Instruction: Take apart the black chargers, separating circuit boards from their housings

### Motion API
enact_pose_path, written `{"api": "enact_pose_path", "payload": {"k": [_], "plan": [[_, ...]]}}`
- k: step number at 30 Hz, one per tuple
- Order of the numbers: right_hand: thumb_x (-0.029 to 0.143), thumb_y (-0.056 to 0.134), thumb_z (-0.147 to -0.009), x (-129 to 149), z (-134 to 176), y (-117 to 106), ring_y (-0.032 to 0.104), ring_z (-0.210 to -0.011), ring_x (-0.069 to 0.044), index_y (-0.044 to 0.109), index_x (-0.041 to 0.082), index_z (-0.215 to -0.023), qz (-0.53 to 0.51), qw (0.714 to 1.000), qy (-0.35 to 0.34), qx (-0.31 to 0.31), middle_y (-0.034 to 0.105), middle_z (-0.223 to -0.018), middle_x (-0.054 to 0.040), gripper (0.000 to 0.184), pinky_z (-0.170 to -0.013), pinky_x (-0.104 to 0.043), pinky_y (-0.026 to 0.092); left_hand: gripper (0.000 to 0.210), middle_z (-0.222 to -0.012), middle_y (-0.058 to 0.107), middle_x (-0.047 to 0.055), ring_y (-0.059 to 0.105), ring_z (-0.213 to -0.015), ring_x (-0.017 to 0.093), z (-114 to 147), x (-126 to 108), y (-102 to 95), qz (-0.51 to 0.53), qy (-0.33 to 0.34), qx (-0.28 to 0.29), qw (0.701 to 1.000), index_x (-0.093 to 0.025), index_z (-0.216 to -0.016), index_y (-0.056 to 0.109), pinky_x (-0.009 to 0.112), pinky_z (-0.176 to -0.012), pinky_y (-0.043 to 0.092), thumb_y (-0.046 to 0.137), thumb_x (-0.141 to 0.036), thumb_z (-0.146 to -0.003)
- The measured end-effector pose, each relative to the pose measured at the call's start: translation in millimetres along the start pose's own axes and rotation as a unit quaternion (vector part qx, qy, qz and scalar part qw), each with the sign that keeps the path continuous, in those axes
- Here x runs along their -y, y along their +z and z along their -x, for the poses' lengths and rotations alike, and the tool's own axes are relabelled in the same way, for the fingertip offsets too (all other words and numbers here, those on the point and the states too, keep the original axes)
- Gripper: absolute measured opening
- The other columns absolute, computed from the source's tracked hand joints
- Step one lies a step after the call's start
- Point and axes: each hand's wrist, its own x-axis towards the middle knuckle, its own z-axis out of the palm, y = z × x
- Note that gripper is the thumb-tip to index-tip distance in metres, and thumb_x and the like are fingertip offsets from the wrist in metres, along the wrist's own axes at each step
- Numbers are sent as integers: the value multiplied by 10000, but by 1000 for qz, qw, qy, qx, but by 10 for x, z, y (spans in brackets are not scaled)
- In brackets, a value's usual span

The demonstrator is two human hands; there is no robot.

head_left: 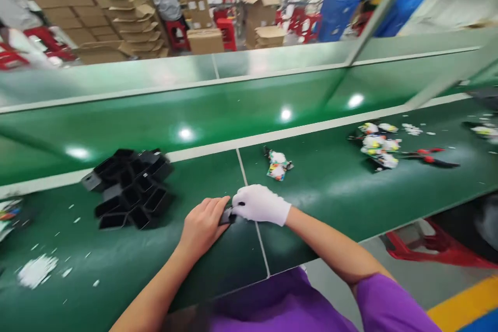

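Note:
My bare left hand is closed around a small black box-like part just above the green work surface. My right hand, in a white glove, has its fingers bent against the near end of that part. Whether the gloved fingertips pinch something small there is hidden. Beyond my hands lies a small group of colourful printed packets. To the left sits a pile of black, open-ended box-like parts, much like the one in my left hand.
Red-handled pliers lie at the right beside more colourful packets. White scraps are heaped at the lower left. A slanted metal post rises behind the bench. Cardboard boxes and people are farther back.

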Motion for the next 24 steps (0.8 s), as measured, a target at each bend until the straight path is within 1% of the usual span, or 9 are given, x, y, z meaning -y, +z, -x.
{"api": "enact_pose_path", "payload": {"k": [2, 5, 8, 10, 13, 18, 21, 23, 24], "plan": [[232, 592, -908, -25, 4, 5, 652, -767, -174, 761, 197, -790, -20, 1000, -8, 5, 733, -905, -44, 210, -629, -268, 394, 189, -862, 748, 73, 710, -753, 228, -33, -10, 11, 15, -15, 42, 999, -181, -1033, 666, 308, -647, 540, 662, -299, -886], [176, 634, -882, -56, 21, -2, 618, -726, -145, 755, 185, -729, -58, 998, -29, 22, 707, -845, -26, 195, -646, -255, 397, 182, -785, 719, 42, 686, -694, 217, -61, -8, 11, 72, -46, 83, 993, -206, -911, 641, 297, -604, 494, 701, -362, -840], [129, 679, -838, -70, 39, -20, 588, -664, -123, 743, 177, -657, -92, 994, -46, 42, 664, -736, 2, 198, -636, -243, 404, 164, -760, 693, 24, 676, -691, 214, -69, -14, -27, 120, -50, 117, 985, -219, -856, 603, 287, -593, 463, 692, -350, -815], [106, 685, -821, -72, 46, -30, 594, -662, -119, 741, 179, -632, -110, 991, -57, 49, 649, -707, 13, 211, -646, -235, 419, 155, -745, 670, 11, 660, -678, 202, -73, -21, -58, 138, -58, 138, 979, -225, -822, 574, 279, -589, 444, 681, -336, -801], [80, 667, -812, -69, 57, -33, 611, -679, -120, 745, 190, -621, -130, 988, -70, 53, 649, -693, 19, 234, -663, -227, 437, 175, -717, 632, -11, 624, -638, 178, -86, -34, -97, 164, -80, 163, 970, -233, -774, 529, 268, -582, 419, 680, -323, -774], [76, 647, -822, -71, 60, -13, 603, -660, -117, 747, 188, -619, -140, 986, -70, 51, 677, -707, 11, 252, -647, -231, 428, 208, -678, 602, -27, 594, -599, 166, -104, -19, -112, 180, -107, 180, 961, -236, -736, 498, 263, -567, 405, 681, -336, -749], [157, 670, -852, -39, 74, -44, 629, -672, -134, 773, 188, -678, -121, 991, -47, 43, 704, -722, -6, 205, -640, -244, 416, 201, -699, 642, -14, 632, -625, 179, -88, 18, -113, 183, -110, 172, 962, -230, -774, 553, 264, -588, 451, 690, -376, -747], [331, 689, -883, 16, 118, -109, 661, -685, -164, 798, 206, -771, -97, 994, -17, 57, 724, -724, -16, 200, -615, -256, 408, 212, -737, 690, 2, 672, -652, 191, -68, 21, -124, 189, -103, 147, 965, -224, -837, 610, 270, -609, 496, 686, -409, -766], [445, 687, -882, 41, 148, -153, 682, -704, -186, 809, 222, -862, -87, 994, 5, 72, 739, -739, -19, 254, -605, -262, 412, 212, -754, 711, 6, 688, -656, 193, -58, 17, -126, 191, -104, 126, 968, -225, -864, 634, 269, -608, 511, 670, -417, -782]]}}
